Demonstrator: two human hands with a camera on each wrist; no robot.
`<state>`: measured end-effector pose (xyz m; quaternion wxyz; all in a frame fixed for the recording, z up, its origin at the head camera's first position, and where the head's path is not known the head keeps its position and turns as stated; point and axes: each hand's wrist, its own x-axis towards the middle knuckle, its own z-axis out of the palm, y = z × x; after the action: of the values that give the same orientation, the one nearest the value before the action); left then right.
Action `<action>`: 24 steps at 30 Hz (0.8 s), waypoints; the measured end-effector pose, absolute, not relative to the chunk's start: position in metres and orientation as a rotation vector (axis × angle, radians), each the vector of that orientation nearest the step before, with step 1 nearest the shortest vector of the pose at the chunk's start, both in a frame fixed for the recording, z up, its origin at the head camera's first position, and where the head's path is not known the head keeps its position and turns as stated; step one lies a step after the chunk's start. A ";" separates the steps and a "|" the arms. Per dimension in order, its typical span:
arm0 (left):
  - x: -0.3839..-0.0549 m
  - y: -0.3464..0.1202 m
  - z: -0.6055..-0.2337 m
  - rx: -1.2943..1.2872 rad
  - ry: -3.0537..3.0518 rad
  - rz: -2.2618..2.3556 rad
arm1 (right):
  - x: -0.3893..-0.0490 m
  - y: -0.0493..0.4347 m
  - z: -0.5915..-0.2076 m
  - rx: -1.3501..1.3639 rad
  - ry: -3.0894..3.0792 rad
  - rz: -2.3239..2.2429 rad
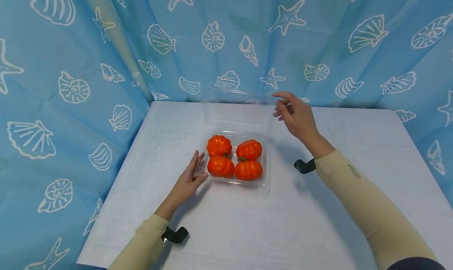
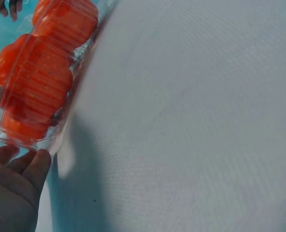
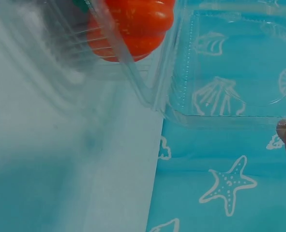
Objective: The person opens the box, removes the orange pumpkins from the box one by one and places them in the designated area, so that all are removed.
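Blue curtain [image 1: 255, 22], white starfish prints [image 1: 287, 17] and shell prints [image 1: 161, 39], along back and sides of white table [image 1: 283, 230].

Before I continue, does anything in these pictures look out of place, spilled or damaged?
Nothing stands out. The four orange, ribbed, pumpkin-shaped pieces all lie inside the clear plastic box, with none spilled and no visible damage. The clear plastic lid stands open at the far side.

The white table [image 1: 357, 144] bears one clear plastic container [image 1: 235, 134], set toward the far edge.
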<state>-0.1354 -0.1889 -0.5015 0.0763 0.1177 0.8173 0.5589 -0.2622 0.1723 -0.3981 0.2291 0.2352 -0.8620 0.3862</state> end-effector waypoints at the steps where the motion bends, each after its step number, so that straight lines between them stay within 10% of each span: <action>1: -0.135 -0.189 -0.502 0.354 2.448 1.676 | -0.263 0.172 -0.398 0.636 -2.387 1.061; 24: -0.130 -0.188 -0.501 0.327 2.490 1.628 | -0.294 0.168 -0.426 0.504 -2.634 1.136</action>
<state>-0.1296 -0.1876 -0.5013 0.0742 0.1090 0.8296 0.5426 -0.2941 0.1681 -0.4263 0.1146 0.1718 -0.8985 0.3875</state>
